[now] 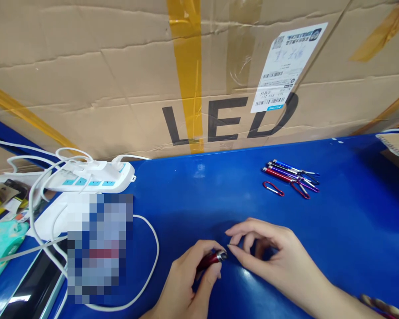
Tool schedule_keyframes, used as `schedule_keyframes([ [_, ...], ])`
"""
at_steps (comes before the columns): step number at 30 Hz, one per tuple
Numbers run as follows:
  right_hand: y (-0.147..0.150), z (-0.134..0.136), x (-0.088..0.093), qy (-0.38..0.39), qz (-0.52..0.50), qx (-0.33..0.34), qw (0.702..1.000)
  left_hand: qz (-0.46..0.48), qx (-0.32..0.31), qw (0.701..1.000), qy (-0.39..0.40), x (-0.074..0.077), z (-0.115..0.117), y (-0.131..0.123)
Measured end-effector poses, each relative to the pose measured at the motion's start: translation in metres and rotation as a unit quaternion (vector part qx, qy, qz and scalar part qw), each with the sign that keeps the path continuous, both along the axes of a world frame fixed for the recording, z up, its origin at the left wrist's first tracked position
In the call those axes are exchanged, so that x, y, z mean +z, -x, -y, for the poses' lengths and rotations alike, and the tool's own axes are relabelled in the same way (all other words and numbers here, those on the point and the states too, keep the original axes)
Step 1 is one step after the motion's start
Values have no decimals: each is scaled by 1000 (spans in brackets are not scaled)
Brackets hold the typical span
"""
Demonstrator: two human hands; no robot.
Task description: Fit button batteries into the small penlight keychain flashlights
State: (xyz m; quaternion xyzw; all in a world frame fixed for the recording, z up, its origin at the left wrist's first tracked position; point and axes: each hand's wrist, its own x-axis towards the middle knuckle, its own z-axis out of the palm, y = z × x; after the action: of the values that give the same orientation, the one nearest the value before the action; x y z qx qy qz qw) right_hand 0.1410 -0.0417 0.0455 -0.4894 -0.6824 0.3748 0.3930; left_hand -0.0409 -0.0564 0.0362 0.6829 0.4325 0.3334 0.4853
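My left hand (193, 277) is wrapped round a red penlight (206, 262), a slim metal tube. Its silver end points up and right, out past my thumb and forefinger; the rest of the tube is hidden in the palm. Just right of that end is my right hand (269, 250), its thumb and forefinger curved towards each other with a small gap. Nothing shows between those two fingertips. Farther back on the right lie several similar penlights, among them a red penlight (279, 174) and a blue penlight (287, 165). A loose red carabiner (273, 188) is beside them.
A large cardboard box (119, 88) stands along the back of the blue table (206, 195). At left are a white power strip (123, 181), looping white cables (158, 248), a blurred-out object (101, 248) and a dark glossy panel (36, 288). Another cardboard piece (397, 139) sits at right.
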Motion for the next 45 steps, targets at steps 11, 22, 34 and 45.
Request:
schedule_keyframes([
  [11,-9,4,10,-306,151,77,937,-59,-34,991,-112,-7,-10,5],
  [22,-19,1,-1,-296,200,100,929,-125,-56,975,-176,-18,-5,4],
  [34,-18,1,-2,-212,138,118,960,-122,-83,970,-193,-18,-3,4],
  [45,0,1,-7,20,40,41,998,-141,-98,958,-232,-10,-6,3],
])
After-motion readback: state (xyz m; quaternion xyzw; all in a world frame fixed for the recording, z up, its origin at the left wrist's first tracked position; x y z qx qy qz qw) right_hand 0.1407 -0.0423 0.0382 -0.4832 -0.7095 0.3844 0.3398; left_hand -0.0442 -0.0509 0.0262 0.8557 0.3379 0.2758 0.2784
